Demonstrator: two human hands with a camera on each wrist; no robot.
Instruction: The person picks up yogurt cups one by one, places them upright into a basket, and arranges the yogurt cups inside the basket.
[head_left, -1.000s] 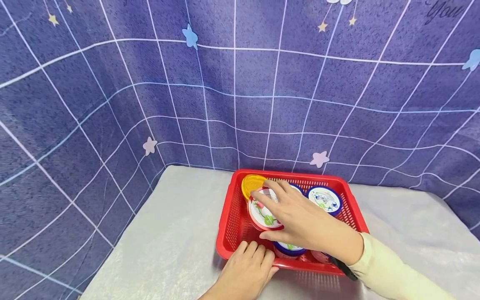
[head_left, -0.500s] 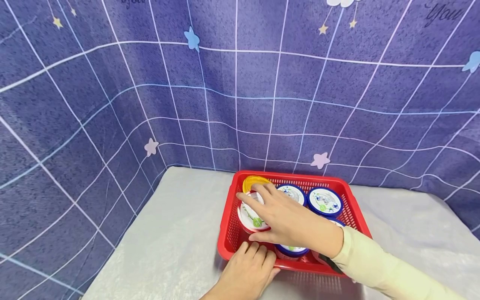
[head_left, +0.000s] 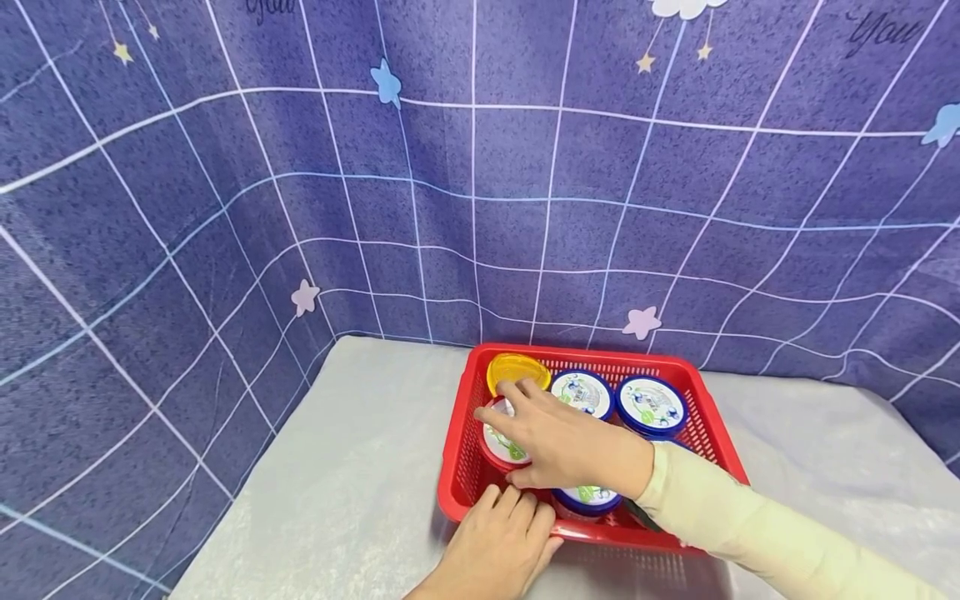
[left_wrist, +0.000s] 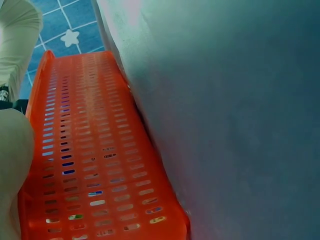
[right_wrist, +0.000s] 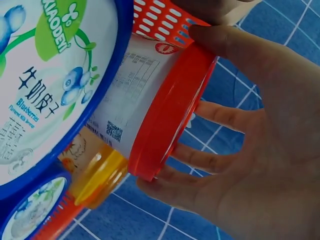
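A red-lidded tub (head_left: 501, 447) stands at the left in the red basket (head_left: 450, 467). My right hand (head_left: 573, 442) spans its lid from above, holding it by the edge between thumb and fingers. In the right wrist view the thumb touches one side of the red lid (right_wrist: 165, 117) and the little finger the other. My left hand (head_left: 495, 537) grips the basket's front rim, fingers over the edge. Behind the red-lidded tub is a yellow-lidded tub (head_left: 517, 371). Blue-lidded tubs (head_left: 652, 406) fill the middle and right; my right arm partly hides some.
The basket stands on a table with a pale cloth (head_left: 345, 467). A purple-blue curtain (head_left: 510, 225) with grid lines and stars hangs behind and at the left. The left wrist view shows the basket's slotted side (left_wrist: 90, 130).
My right hand has moved the red-lidded tub left and down into the basket's left part, uncovering a blue-lidded tub behind. The left hand has stayed on the rim.
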